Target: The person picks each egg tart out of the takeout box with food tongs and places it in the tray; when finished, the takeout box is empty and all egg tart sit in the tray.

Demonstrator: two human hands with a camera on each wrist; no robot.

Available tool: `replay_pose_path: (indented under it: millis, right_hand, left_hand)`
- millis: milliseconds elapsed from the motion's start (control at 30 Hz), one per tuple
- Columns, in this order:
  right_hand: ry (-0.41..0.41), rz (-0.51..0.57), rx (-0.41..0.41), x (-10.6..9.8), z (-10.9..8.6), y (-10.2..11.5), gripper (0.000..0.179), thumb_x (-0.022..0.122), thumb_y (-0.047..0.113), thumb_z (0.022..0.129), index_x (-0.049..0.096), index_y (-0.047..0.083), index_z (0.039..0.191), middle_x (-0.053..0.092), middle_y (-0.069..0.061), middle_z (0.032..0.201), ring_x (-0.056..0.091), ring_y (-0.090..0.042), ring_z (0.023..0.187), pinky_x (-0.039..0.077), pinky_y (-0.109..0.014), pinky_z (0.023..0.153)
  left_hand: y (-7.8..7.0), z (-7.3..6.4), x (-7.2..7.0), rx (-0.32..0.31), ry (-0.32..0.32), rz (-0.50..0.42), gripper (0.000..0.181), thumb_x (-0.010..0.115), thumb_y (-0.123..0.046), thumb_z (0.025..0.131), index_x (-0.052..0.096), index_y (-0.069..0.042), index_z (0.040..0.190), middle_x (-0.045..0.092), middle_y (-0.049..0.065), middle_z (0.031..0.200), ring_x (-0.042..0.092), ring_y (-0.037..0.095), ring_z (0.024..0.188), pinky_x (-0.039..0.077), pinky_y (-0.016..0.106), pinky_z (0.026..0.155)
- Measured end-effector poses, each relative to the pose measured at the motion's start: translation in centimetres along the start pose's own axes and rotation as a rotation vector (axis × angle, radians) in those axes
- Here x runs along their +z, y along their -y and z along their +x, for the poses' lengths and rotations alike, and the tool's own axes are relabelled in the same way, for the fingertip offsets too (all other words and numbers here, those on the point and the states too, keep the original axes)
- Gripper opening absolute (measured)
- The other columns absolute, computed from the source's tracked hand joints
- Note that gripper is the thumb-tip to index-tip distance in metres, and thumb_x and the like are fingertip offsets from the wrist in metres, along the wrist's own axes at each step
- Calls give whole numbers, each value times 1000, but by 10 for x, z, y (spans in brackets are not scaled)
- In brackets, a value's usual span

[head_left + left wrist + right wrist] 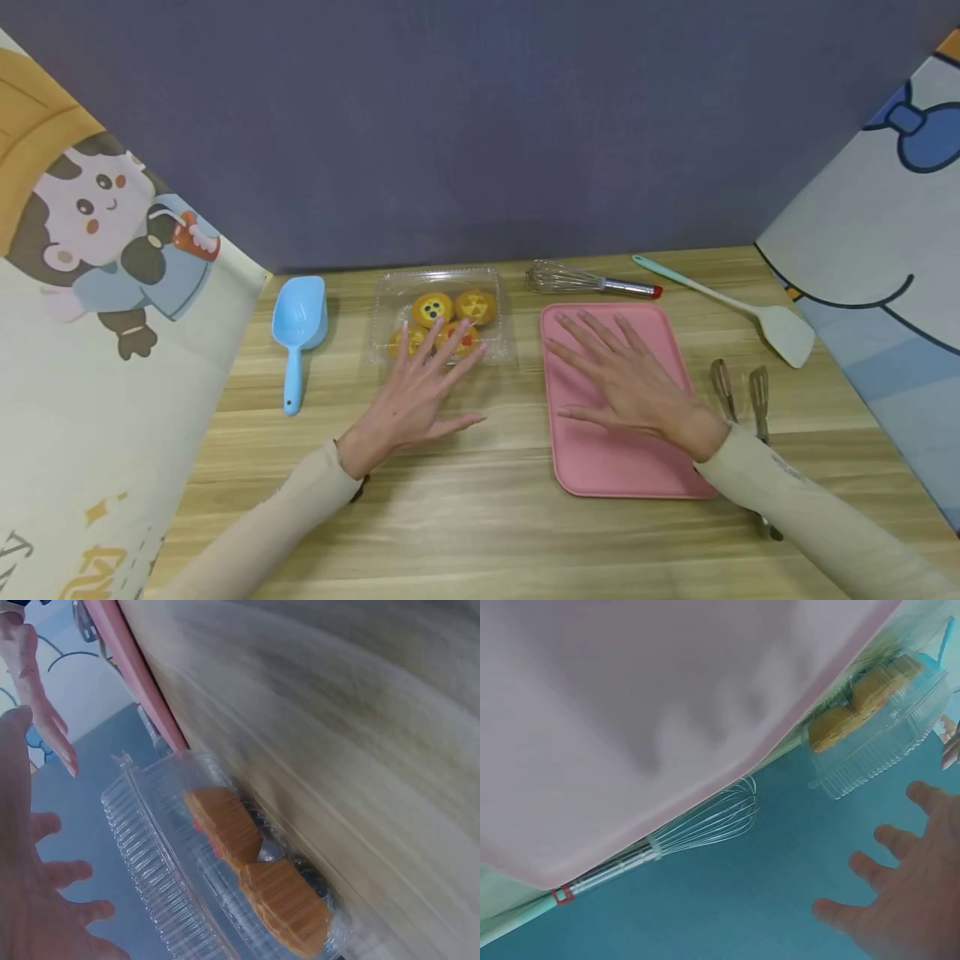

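Fingers spread, my left hand (415, 400) hovers in front of a clear plastic box (382, 300), its fingertips overlapping the box's near edge in the head view. Inside the box lie several egg tarts (432, 309) with different toppings; the left wrist view shows their ridged orange sides (289, 904). My right hand (637, 383) is held over a pink tray (615, 467), palm down with the fingers apart. In the right wrist view its shadow falls on the bare tray (630, 697). Neither hand holds anything.
A blue scoop (300, 312) lies at the left. Behind the tray rest a whisk (585, 280) and a spatula (780, 329) with a mint handle. Metal tongs (759, 396) lie right of the tray, partly under the right forearm. Partition walls (480, 125) enclose the wooden table (465, 533).
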State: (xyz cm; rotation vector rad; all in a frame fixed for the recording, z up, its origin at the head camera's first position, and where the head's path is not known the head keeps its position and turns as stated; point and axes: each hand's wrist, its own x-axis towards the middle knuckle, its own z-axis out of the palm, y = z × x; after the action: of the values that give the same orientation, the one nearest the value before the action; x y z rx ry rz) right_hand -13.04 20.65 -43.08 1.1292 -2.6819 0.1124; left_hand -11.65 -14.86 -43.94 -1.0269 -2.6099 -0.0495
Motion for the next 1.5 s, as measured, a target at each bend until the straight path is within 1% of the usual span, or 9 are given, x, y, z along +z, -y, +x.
replay_pose_path:
  millis: [267,433,600,833,967,1067,1200,1400,1500]
  right_hand:
    - [-14,4,-38,0,19,10,91,48,82,91,36,28,163,34,-12,170,37,-38,152,31,-70,122]
    - [-11,8,-66,0,34,20,90,38,84,94,39,25,162,43,-13,164,48,-37,143,39,-65,119]
    - [-12,-6,-103,0,51,31,87,42,80,96,42,21,160,53,-13,153,54,-35,134,46,-59,115]
    - [-18,10,-165,1,77,50,80,45,73,99,47,18,157,61,-10,137,62,-28,117,57,-49,99]
    - [-26,77,-197,3,94,63,70,53,64,101,52,16,152,62,-8,129,64,-25,111,61,-45,88]
    - [-32,110,-219,5,106,74,62,59,55,101,55,16,148,63,-8,126,65,-25,112,62,-45,90]
    - [-37,102,-246,9,122,85,54,66,43,101,58,13,144,64,-8,125,67,-26,110,62,-44,93]
    - [-54,71,-271,17,143,102,42,70,30,99,63,12,136,67,-6,121,69,-25,109,63,-42,92]
    - [-86,58,-288,22,155,111,33,67,24,100,67,12,131,70,-4,120,70,-22,108,64,-37,87]
  left_hand:
    - [2,-11,-9,-77,-12,-140,87,66,-52,98,22,-23,168,8,11,177,12,38,163,15,72,128]
    - [8,-20,-16,-185,-83,-263,85,70,-41,98,25,-19,167,21,15,174,25,41,159,21,71,127]
    - [17,-30,-19,-325,-182,-378,81,74,-34,96,33,-15,164,34,19,167,32,40,155,27,63,129]
    - [28,-46,-23,-602,-249,-553,74,72,-32,98,38,-11,160,37,16,166,35,37,154,29,60,128]
    - [35,-56,-23,-728,-269,-690,73,71,-34,100,37,-10,160,39,18,164,39,40,151,37,61,123]
    - [40,-63,-23,-823,-235,-808,75,69,-36,101,33,-11,162,37,20,164,42,43,147,46,62,116]
    - [46,-67,-20,-922,-195,-955,71,64,-29,105,30,-6,162,40,25,160,49,46,142,49,61,114]
    - [53,-67,-17,-1103,-179,-1303,63,56,-16,107,27,-3,162,45,23,152,56,36,134,54,43,114]
    - [54,-67,-17,-1154,-208,-1476,61,50,-8,108,24,-1,163,41,22,151,59,27,129,53,35,114]
